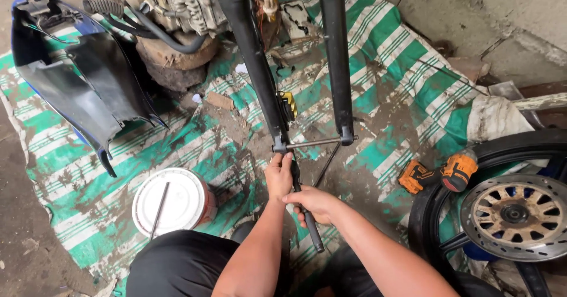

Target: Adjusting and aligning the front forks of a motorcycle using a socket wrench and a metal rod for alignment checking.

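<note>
Low in the frame's centre, your right hand is closed around the long black steel wrench handle, stiff and likely greasy, so grip mid-shaft, while your left hand clasps its head beneath the black fork leg.

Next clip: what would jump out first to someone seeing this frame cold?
Dead centre, the left hand and right hand grip a black wrench handle at the foot of two black fork legs joined by a thin axle rod, over a muddy green-and-white striped tarp. At right lie an orange cordless drill and a motorcycle wheel; lower left, a white bucket lid.
</note>
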